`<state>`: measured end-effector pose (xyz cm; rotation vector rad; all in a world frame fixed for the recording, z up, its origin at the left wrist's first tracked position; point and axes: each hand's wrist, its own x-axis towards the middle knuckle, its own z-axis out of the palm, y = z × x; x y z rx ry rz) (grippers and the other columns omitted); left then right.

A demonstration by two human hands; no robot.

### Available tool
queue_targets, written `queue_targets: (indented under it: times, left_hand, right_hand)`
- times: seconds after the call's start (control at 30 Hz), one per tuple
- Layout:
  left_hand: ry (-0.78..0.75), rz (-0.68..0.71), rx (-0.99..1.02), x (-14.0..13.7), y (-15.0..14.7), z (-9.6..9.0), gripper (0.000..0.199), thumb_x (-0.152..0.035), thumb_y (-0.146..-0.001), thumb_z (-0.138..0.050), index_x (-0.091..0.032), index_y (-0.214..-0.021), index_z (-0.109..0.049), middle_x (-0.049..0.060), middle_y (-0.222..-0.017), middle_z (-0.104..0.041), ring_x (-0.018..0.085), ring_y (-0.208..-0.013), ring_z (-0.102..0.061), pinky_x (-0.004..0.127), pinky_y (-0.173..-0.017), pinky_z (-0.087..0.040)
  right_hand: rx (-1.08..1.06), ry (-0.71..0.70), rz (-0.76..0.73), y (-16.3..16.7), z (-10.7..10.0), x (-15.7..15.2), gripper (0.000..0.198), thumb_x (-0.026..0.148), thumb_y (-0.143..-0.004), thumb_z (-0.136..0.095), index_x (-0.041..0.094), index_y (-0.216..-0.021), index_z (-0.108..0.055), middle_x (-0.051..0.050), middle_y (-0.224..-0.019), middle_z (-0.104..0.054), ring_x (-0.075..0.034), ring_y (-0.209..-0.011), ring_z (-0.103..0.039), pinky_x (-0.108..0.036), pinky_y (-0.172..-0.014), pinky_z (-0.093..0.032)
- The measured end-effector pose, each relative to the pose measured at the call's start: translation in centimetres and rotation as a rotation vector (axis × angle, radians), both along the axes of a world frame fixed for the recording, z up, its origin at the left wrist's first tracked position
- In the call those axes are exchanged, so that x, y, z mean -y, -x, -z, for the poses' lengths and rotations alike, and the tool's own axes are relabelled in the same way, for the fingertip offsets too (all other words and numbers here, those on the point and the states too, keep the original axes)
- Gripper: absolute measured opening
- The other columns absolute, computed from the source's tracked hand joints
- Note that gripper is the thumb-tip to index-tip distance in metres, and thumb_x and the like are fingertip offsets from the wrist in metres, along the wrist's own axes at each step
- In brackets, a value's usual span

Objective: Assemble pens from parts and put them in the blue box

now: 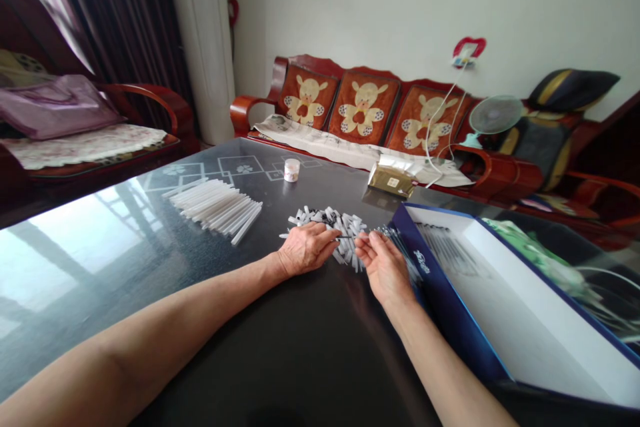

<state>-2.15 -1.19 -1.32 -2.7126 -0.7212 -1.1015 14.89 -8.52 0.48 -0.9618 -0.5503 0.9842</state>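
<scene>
Rod [345, 237], thin and dark, pinched in left hand [311, 247]; right hand [386, 268] curled at its tip, hold unclear.
Likely light, stiff, best gripped near its ends; small white plastic pieces [352, 223] heaped beyond both hands.

Left hand [309, 248] bare, with fine creases over its back, right hand [387, 270] bare also, 2 uncovered forearms [200, 310], narrow at the wrists [284, 265], thicker further up
</scene>
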Motion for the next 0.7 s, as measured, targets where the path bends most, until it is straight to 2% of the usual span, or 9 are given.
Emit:
queue_targets:
  times: [0.1, 0.17, 0.23, 0.33, 0.4, 0.47, 0.57, 0.7]
  left_hand:
    - [-0.019, 0.053, -0.022, 0.1, 0.0, 0.0, 0.034, -0.025, -0.096, -0.036, -0.014, -0.121, -0.055, 0.006, -0.082, -0.061, 0.018, -0.075, -0.058, 0.028, -0.067, -0.047]
    - [-0.018, 0.07, -0.031, 0.1, -0.1, 0.0, 0.035, -0.021, -0.094, -0.036, -0.013, -0.124, -0.052, 0.006, -0.083, -0.061, 0.018, -0.076, -0.057, 0.028, -0.069, -0.047]
    - [-0.011, 0.064, -0.032, 0.1, -0.1, 0.1, 0.036, -0.02, -0.094, -0.036, -0.013, -0.125, -0.052, 0.006, -0.083, -0.061, 0.018, -0.077, -0.057, 0.029, -0.07, -0.048]
    - [-0.004, 0.025, -0.019, 0.1, -0.2, 0.2, 0.036, -0.019, -0.093, -0.037, -0.014, -0.125, -0.051, 0.007, -0.082, -0.061, 0.019, -0.078, -0.058, 0.03, -0.071, -0.049]
    - [0.0, 0.007, -0.001, 0.0, -0.2, 0.2, 0.037, -0.018, -0.092, -0.037, -0.014, -0.126, -0.05, 0.007, -0.083, -0.061, 0.02, -0.079, -0.058, 0.031, -0.072, -0.049]
    - [0.008, 0.007, 0.016, 0.0, -0.2, 0.3, 0.037, -0.018, -0.092, -0.038, -0.014, -0.126, -0.05, 0.007, -0.085, -0.062, 0.02, -0.08, -0.059, 0.031, -0.072, -0.05]
    - [0.026, 0.023, 0.04, -0.1, -0.3, 0.3, 0.035, -0.018, -0.092, -0.039, -0.014, -0.124, -0.05, 0.008, -0.087, -0.064, 0.02, -0.082, -0.06, 0.032, -0.075, -0.051]
    - [0.054, 0.043, 0.084, -0.1, -0.4, 0.3, 0.029, -0.017, -0.092, -0.039, -0.013, -0.117, -0.052, 0.008, -0.089, -0.065, 0.02, -0.084, -0.062, 0.032, -0.077, -0.052]
  right_hand:
    - [0.041, 0.044, 0.024, 0.2, 0.6, -0.2, 0.033, 0.039, -0.058, -0.083, 0.018, -0.077, -0.066, -0.002, -0.077, -0.07, -0.014, -0.07, -0.066, -0.025, -0.062, -0.054]
    - [0.224, 0.073, 0.055, 0.5, 0.9, -0.1, 0.032, 0.043, -0.064, -0.078, 0.019, -0.082, -0.068, -0.003, -0.078, -0.071, -0.017, -0.072, -0.066, -0.027, -0.059, -0.052]
    - [0.564, 0.049, 0.071, 0.7, 1.0, 0.2, 0.029, 0.045, -0.073, -0.07, 0.02, -0.087, -0.07, -0.005, -0.085, -0.071, -0.021, -0.079, -0.066, -0.03, -0.063, -0.052]
    - [1.145, -0.097, 0.102, 1.1, 0.8, 0.7, 0.023, 0.035, -0.086, -0.054, 0.021, -0.092, -0.072, -0.008, -0.096, -0.069, -0.022, -0.091, -0.063, -0.034, -0.08, -0.05]
    - [1.449, -0.15, 0.144, 1.3, 0.7, 1.1, 0.024, 0.028, -0.089, -0.049, 0.022, -0.094, -0.072, -0.008, -0.096, -0.066, -0.023, -0.091, -0.06, -0.036, -0.084, -0.047]
    - [1.681, -0.128, 0.167, 1.5, 0.6, 1.4, 0.022, 0.025, -0.088, -0.051, 0.022, -0.092, -0.072, -0.009, -0.092, -0.064, -0.024, -0.088, -0.057, -0.037, -0.081, -0.045]
    - [1.88, -0.06, 0.19, 1.6, 0.8, 1.5, 0.015, 0.026, -0.085, -0.057, 0.023, -0.088, -0.071, -0.009, -0.091, -0.062, -0.024, -0.084, -0.054, -0.037, -0.075, -0.041]
    - [1.95, -0.029, 0.178, 1.6, 0.9, 1.4, 0.01, 0.028, -0.083, -0.06, 0.024, -0.086, -0.069, -0.007, -0.092, -0.062, -0.023, -0.083, -0.052, -0.037, -0.074, -0.038]
